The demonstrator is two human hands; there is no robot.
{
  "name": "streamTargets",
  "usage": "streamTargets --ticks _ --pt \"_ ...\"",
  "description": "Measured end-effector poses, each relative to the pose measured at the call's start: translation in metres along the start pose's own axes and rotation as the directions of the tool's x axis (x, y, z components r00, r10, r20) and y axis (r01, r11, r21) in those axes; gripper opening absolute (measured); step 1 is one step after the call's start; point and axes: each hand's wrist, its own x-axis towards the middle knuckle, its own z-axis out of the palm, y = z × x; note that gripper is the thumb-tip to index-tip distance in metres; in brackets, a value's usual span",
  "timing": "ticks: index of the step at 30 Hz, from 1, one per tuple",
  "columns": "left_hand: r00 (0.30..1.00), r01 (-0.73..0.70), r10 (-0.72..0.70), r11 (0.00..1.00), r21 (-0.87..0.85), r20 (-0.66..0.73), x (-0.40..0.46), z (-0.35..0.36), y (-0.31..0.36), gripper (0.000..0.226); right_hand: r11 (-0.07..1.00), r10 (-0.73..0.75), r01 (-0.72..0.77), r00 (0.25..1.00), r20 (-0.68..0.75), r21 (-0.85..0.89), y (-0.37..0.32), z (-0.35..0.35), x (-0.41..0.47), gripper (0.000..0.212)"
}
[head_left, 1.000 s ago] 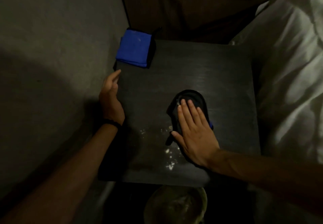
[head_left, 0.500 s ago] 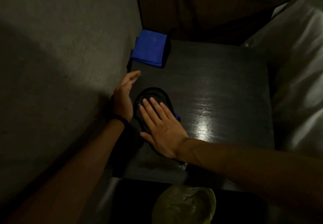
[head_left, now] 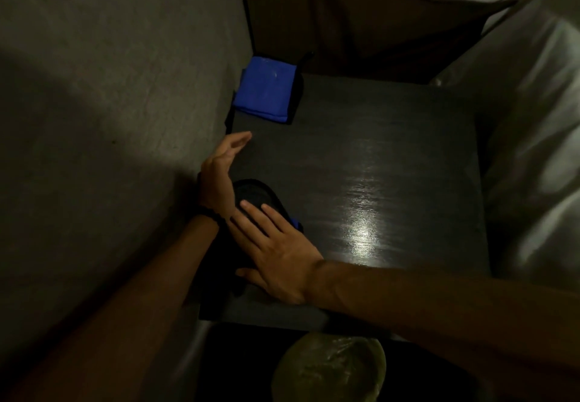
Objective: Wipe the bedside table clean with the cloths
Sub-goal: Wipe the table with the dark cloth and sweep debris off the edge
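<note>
wiping in hand: right hand (head_left: 276, 254), fingers spread, presses dark cloth (head_left: 255, 196) on desk (head_left: 376, 156) left edge; left hand (head_left: 219, 172) open beside it. next: far half.

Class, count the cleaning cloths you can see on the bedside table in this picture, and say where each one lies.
2. A folded blue cloth lies at the table's far left corner. A dark cloth lies near the left edge, pressed flat under the right hand. Others may be hidden in the dim light.

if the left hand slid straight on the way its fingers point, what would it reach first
Probably the folded blue cloth at the dark table's far left corner; the left hand points along that edge, with only bare tabletop between.
</note>
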Motion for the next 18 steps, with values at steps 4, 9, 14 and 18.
streamTargets --ticks 4,9,14,18 --pt "0.999 -0.031 0.031 0.999 0.04 0.01 0.002 -0.001 -0.006 0.039 0.997 -0.07 0.07 0.998 0.004 -0.03 0.001 0.002 -0.016 0.079" --pt "0.998 -0.035 0.033 0.998 0.05 0.053 0.005 -0.006 -0.01 0.042 0.995 -0.091 0.092 0.995 0.031 -0.032 0.007 0.006 -0.031 0.079" --pt "0.998 -0.026 0.024 0.999 0.035 0.057 0.005 -0.005 -0.009 0.043 0.998 -0.067 0.067 0.997 0.03 -0.006 0.019 0.01 -0.055 0.078" --pt "0.997 -0.031 0.029 0.999 0.032 0.071 0.005 -0.005 -0.01 0.043 1.0 -0.026 0.026 0.999 0.031 0.001 0.035 0.012 -0.081 0.078"
